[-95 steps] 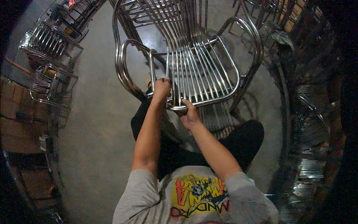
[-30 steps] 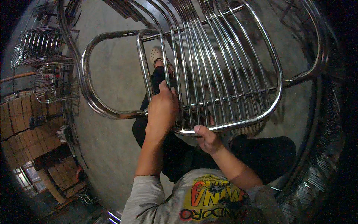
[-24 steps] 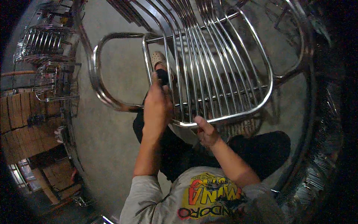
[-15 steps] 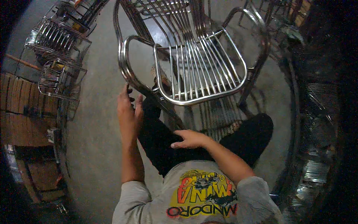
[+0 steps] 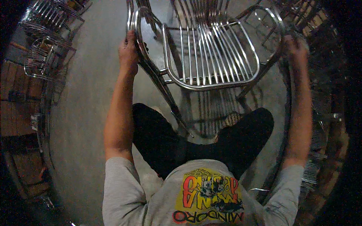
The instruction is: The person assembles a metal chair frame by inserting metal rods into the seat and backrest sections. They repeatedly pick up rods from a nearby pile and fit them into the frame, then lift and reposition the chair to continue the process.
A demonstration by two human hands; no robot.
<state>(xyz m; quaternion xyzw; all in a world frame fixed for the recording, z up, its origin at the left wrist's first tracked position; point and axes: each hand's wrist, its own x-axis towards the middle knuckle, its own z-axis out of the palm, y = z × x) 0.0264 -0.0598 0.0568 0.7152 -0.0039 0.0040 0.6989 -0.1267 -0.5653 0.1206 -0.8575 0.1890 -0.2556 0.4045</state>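
A shiny tubular metal chair (image 5: 211, 88) stands before me, its seat made of several thin parallel bars and its front rail facing me. My left hand (image 5: 128, 54) is closed round the chair's left arm tube, thumb on top and fingertips showing on the inner side. At the opposite arm tube, my right hand (image 5: 296, 49) is closed on the outer side; it is dim and a little blurred, and part of its grip is hidden. The chair's front left leg slants down between my knees. The top of the backrest runs out of view.
Several more metal chair frames (image 5: 43, 17) are piled at the far left. Below them are brown stacked panels (image 5: 22, 81). Dark metal racks and tubing (image 5: 320, 98) line the right side. My bent knees (image 5: 256, 120) flank the chair's near end, over a grey concrete floor (image 5: 86, 113).
Both hands have reached outward and forward, from above my lap and beside the chair, onto its two arms. The chair now appears slightly farther away and to the right.
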